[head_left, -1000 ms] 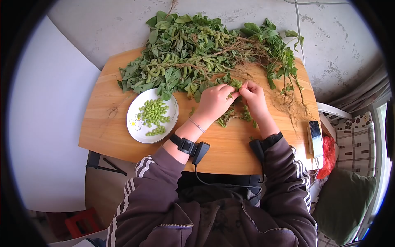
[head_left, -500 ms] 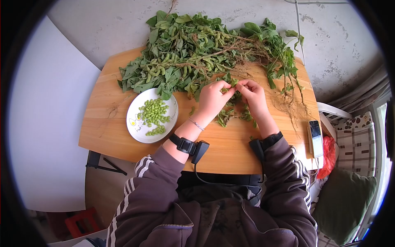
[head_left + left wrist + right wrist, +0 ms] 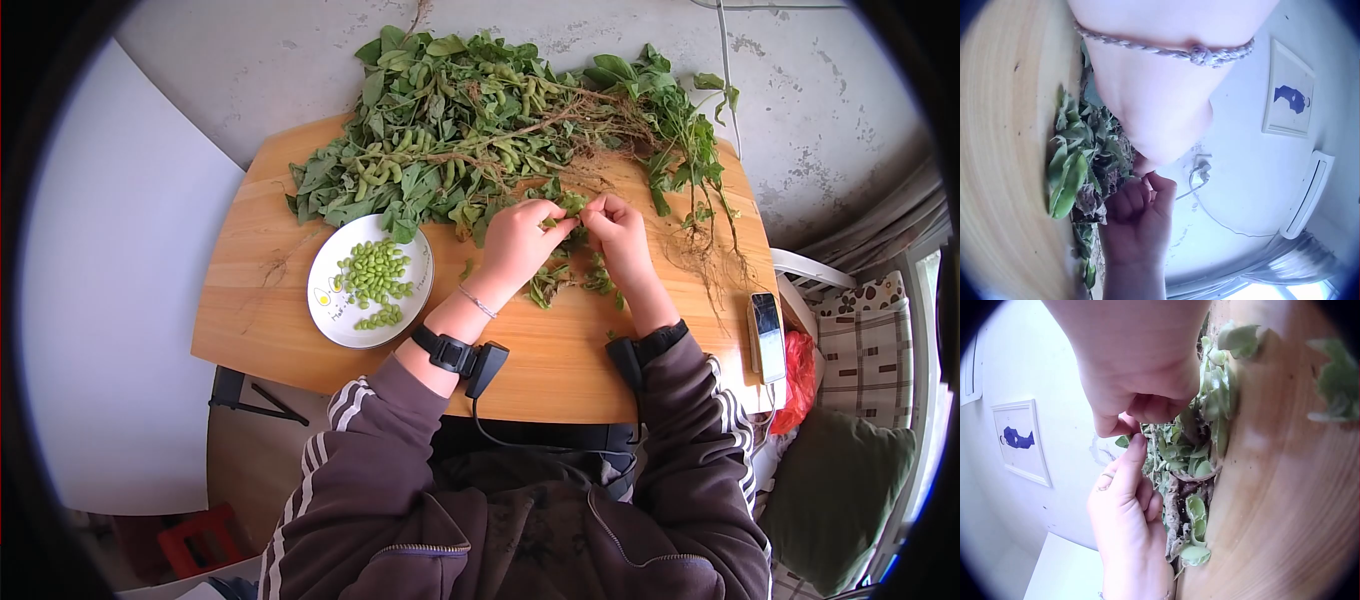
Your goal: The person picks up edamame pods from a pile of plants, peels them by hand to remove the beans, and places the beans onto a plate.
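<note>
A white plate (image 3: 365, 228) holds green beans (image 3: 375, 270). Next, the left hand (image 3: 520, 243) and right hand (image 3: 620, 235) meet — both pinching a little green pod (image 3: 1123, 441). A phone (image 3: 767, 325) sits at the table's (image 3: 560, 370) right edge.

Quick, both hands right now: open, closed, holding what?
Left hand: closed, pinching a small green pod.
Right hand: closed, pinching at the same pod; exact grip partly hidden.
</note>
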The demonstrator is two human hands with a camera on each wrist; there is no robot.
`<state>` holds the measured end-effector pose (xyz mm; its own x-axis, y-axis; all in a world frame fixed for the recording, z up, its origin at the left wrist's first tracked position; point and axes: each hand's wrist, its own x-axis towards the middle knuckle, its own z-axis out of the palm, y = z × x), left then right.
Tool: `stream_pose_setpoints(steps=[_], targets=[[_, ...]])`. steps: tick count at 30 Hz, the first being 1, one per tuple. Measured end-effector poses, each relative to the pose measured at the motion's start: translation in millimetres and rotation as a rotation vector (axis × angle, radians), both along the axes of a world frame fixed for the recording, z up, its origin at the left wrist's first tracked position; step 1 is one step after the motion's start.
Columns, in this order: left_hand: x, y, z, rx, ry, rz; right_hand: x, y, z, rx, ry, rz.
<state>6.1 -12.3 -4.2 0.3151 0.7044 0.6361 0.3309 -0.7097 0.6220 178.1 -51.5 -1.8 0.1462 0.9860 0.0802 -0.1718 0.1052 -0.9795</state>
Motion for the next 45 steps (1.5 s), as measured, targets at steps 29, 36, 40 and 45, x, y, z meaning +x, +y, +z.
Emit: stream_pose_setpoints(steps=[29,36,40,45], targets=[[1.6,-1.4,4.4,-0.040,-0.057,-0.061,-1.2,1.9,-2.8,-0.004,0.002,-0.038],[1.6,-0.5,3.9,-0.093,-0.091,-0.098,-4.6,-2.0,4.6,0.025,-0.118,-0.077],[2.6,0.2,1.9,-0.132,-0.126,-0.112,-3.7,-1.9,3.9,0.042,-0.103,-0.073],[0.2,2.5,1.6,-0.272,-0.096,-0.138,-4.1,-2.5,4.9,0.038,-0.063,-0.057]])
